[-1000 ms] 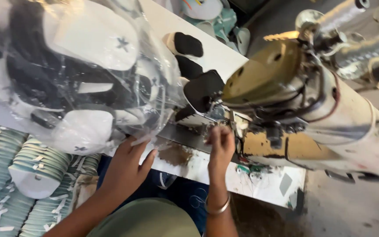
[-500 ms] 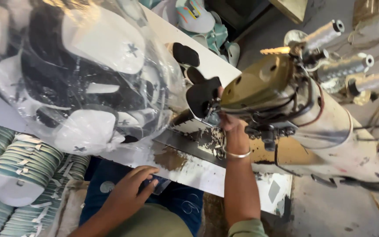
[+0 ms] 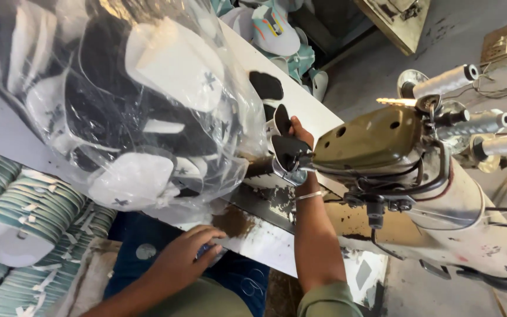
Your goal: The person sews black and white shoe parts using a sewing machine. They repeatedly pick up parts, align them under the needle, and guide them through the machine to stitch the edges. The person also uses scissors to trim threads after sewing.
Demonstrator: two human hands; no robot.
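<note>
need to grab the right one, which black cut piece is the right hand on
The black piece at the sewing machine head, under the right hand. The other black piece lies flat farther up the white table, untouched.

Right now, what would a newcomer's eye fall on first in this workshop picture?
First, the big clear plastic bag of black and white cut pieces, filling the upper left of the table. Next, the olive-green sewing machine at right, where the right hand holds a black piece at its head. The left hand rests at the table's near edge.
</note>
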